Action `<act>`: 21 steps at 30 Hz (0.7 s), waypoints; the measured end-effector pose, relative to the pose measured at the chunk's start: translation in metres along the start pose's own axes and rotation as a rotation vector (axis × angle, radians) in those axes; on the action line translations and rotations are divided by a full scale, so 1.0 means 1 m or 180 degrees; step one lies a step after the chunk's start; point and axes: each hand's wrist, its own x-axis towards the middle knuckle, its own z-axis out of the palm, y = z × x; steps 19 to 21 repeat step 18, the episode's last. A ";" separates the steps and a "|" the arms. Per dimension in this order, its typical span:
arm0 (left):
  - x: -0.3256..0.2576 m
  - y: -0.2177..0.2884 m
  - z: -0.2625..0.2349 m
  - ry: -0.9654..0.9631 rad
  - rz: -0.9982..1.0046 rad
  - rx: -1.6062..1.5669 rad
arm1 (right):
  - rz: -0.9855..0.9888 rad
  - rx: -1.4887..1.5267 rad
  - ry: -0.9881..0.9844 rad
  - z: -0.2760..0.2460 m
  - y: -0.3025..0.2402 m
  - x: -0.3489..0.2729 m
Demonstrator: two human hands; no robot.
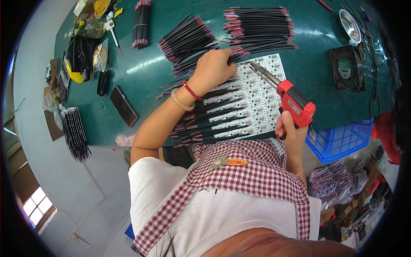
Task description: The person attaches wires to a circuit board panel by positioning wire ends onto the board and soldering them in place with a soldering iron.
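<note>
My left hand (214,68) is closed in a pinch over the upper edge of a white circuit board panel (266,103). A short black cable (237,57) shows at its fingertips. My right hand (293,130) is wrapped round the grip of a red and black soldering gun (296,103). The gun's metal tip points up and left, close to the left fingertips; whether it touches the cable or board I cannot tell. Several black cables (222,118) with stripped coloured ends lie in rows across the panel's left part.
Loose black cables (188,38) and a wider pile (259,28) lie beyond the panel, with a tied bundle (141,23) left of them. A phone (123,106) rests on the green table (158,85). At right stand a black fan (346,68), a metal bowl (350,26) and, below, a blue crate (340,141).
</note>
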 end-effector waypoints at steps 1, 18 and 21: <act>0.000 0.000 0.000 -0.0011 0.0000 0.0028 | 0.0013 0.0105 -0.0004 0.001 0.000 0.001; 0.002 -0.005 0.005 0.0039 0.0072 0.0149 | -0.0109 0.0110 -0.0011 0.000 0.005 0.002; 0.002 -0.005 0.005 0.0039 0.0072 0.0149 | -0.0109 0.0110 -0.0011 0.000 0.005 0.002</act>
